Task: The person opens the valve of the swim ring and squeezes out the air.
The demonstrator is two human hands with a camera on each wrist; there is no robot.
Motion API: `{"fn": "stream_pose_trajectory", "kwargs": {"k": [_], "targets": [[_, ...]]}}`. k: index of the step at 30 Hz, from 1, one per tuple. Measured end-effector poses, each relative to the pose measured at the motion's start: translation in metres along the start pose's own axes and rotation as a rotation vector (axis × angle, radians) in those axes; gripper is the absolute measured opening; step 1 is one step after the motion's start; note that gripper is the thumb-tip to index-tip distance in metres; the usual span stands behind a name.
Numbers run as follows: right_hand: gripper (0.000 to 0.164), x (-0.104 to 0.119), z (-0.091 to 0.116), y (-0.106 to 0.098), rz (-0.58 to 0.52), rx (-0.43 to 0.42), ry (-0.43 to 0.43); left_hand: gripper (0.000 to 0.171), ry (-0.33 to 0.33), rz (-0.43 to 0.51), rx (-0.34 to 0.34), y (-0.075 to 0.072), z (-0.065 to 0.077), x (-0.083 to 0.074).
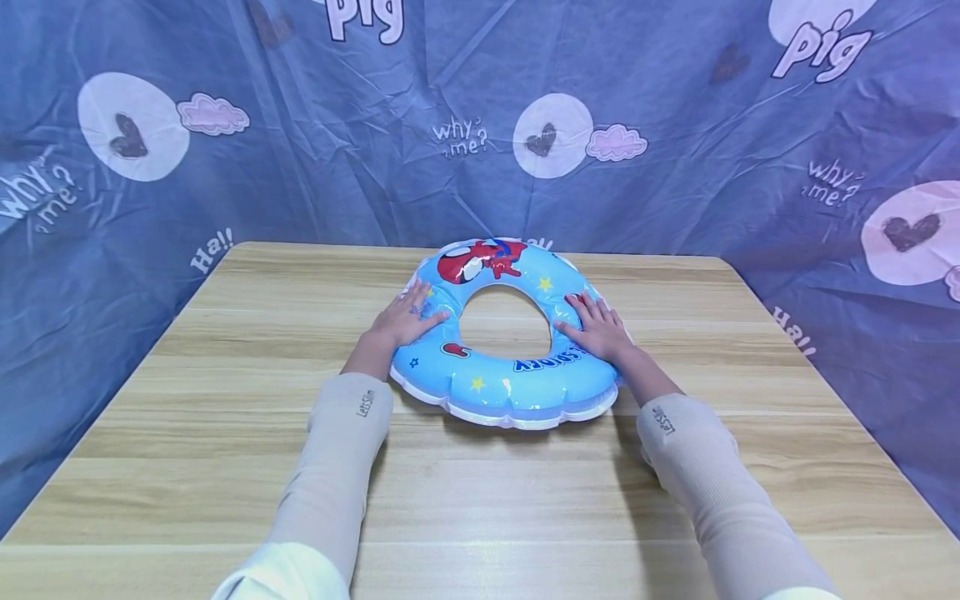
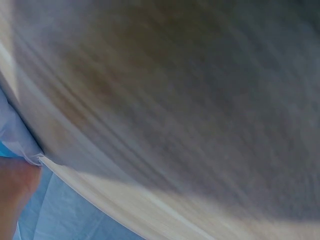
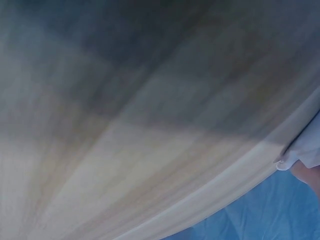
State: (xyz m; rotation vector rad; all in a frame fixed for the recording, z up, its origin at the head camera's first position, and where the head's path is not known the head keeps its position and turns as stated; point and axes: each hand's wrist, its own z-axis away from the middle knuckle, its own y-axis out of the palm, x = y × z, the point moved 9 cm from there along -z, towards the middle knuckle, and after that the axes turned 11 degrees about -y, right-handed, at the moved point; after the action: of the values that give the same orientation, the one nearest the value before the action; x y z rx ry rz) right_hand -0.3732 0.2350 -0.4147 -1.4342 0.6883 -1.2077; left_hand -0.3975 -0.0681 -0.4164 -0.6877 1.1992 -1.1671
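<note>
A blue inflatable swim ring point(image 1: 487, 385) with a white underside, a red cartoon figure and yellow stars lies on the wooden table in the head view. On its left side rests my left hand point(image 1: 403, 318), fingers spread over the top. My right hand point(image 1: 598, 329) lies on the opposite side of the ring, its fingers likewise extended. Both wrist views show mostly table; at the left wrist view's edge are a bit of the ring point(image 2: 15, 131) and part of the left hand point(image 2: 17, 192). A sliver of the right hand point(image 3: 310, 175) touches the ring's pale edge point(image 3: 304, 149) in the right wrist view.
The light wooden table point(image 1: 480, 500) has its far edge just behind the ring. Behind and around it hangs a blue printed cloth point(image 1: 360, 183) with hearts, pink clouds and lettering.
</note>
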Motion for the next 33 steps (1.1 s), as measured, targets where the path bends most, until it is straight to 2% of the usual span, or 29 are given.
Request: {"fn": "stream_pose_trajectory", "kwargs": {"k": [23, 33], "targets": [[0.075, 0.0017, -0.0002, 0.0001, 0.008, -0.011, -0.008, 0.083, -0.002, -0.024, -0.013, 0.001, -0.0008, 0.0004], [0.081, -0.0038, -0.0021, 0.0033, -0.005, -0.023, -0.021, 0.085, 0.004, -0.03, -0.015, 0.0025, -0.0023, 0.0007]]}}
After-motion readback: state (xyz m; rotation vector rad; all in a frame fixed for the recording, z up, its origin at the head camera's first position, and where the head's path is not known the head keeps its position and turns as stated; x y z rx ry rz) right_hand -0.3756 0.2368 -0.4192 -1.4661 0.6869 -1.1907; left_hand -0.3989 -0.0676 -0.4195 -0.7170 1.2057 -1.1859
